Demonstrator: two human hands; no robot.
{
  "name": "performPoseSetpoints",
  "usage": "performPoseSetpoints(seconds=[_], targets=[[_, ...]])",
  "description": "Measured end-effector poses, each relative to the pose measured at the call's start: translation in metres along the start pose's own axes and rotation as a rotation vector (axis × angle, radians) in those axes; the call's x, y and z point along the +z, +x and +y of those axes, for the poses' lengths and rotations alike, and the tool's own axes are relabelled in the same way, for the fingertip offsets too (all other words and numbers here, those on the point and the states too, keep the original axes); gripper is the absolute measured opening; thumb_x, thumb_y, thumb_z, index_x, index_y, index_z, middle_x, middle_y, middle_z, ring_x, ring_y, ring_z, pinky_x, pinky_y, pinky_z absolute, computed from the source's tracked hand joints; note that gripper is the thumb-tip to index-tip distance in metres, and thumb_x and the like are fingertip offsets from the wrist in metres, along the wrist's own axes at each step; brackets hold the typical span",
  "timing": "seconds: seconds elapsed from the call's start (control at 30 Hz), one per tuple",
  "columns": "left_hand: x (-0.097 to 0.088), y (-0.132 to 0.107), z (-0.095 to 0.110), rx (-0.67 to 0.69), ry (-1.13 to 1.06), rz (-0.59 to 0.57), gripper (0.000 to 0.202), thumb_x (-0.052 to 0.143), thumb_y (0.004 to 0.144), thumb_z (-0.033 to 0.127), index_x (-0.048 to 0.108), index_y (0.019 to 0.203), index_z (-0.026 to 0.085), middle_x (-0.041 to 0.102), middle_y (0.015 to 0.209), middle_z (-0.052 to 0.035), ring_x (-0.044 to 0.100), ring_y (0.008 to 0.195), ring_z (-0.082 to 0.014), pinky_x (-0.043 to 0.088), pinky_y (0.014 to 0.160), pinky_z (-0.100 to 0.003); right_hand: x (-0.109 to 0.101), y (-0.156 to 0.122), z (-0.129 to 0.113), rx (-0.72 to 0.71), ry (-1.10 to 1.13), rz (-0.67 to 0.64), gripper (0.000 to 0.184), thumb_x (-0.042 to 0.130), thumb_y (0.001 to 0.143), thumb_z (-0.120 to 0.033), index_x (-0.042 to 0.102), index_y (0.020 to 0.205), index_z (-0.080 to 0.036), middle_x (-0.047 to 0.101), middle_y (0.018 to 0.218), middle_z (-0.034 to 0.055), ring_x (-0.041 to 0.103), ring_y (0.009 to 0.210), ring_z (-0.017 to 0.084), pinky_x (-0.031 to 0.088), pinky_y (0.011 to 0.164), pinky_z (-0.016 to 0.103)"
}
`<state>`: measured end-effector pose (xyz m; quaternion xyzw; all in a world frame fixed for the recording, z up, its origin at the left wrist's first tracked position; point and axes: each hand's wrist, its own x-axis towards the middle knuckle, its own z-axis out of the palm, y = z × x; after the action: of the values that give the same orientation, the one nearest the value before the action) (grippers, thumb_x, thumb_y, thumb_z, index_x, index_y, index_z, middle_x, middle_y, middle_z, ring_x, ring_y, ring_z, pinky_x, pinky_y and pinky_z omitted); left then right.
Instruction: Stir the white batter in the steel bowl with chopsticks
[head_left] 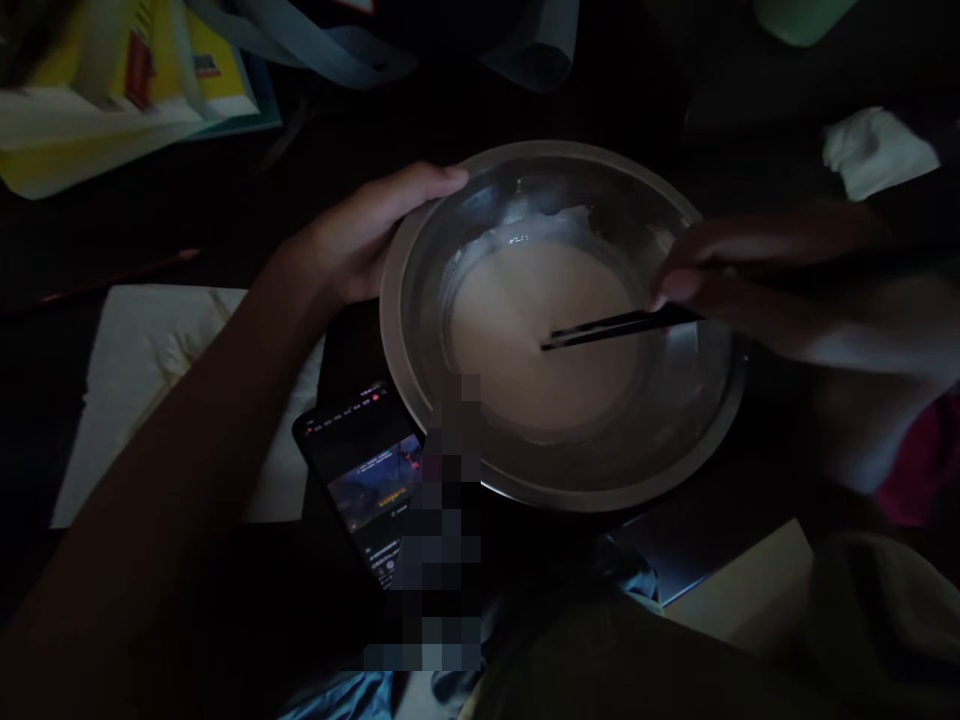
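A steel bowl (697,400) sits in the middle of a dark surface and holds a pale, smooth batter (540,340). My left hand (367,235) grips the bowl's left rim, thumb over the edge. My right hand (720,275) comes in from the right, fingers closed on a pair of dark chopsticks (607,327). Their tips rest in the batter near the bowl's centre.
A lit phone (360,470) lies just in front of the bowl's left side. A stained white sheet (150,380) lies to the left, a yellow package (112,90) at the far left, a white cloth (874,150) at the far right. The scene is very dim.
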<state>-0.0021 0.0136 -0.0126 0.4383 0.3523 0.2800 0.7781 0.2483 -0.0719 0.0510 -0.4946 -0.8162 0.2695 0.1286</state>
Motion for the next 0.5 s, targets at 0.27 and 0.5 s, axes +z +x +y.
performPoseSetpoints(seconds=[0.27, 0.5], targets=[[-0.004, 0.001, -0.001, 0.041, 0.011, -0.001, 0.022, 0.041, 0.089, 0.019, 0.056, 0.087, 0.004, 0.061, 0.062, 0.0049, 0.061, 0.055, -0.0024, 0.048, 0.058, -0.013, -0.013, -0.001, 0.01, -0.062, 0.006, -0.142, 0.024, 0.047, 0.085, -0.041, 0.062, 0.077, -0.024, 0.063, 0.067, -0.0019, 0.059, 0.058, 0.011, 0.041, 0.042, 0.025], [-0.002, 0.001, 0.0, 0.016, 0.063, 0.032, 0.028, 0.036, 0.091, 0.02, 0.054, 0.094, -0.001, 0.057, 0.061, 0.0047, 0.062, 0.057, -0.0033, 0.046, 0.062, -0.014, 0.005, 0.004, -0.002, 0.121, 0.0, 0.17, 0.019, 0.052, 0.083, -0.038, 0.059, 0.074, -0.022, 0.063, 0.075, -0.0017, 0.06, 0.076, 0.013, 0.043, 0.056, 0.027]])
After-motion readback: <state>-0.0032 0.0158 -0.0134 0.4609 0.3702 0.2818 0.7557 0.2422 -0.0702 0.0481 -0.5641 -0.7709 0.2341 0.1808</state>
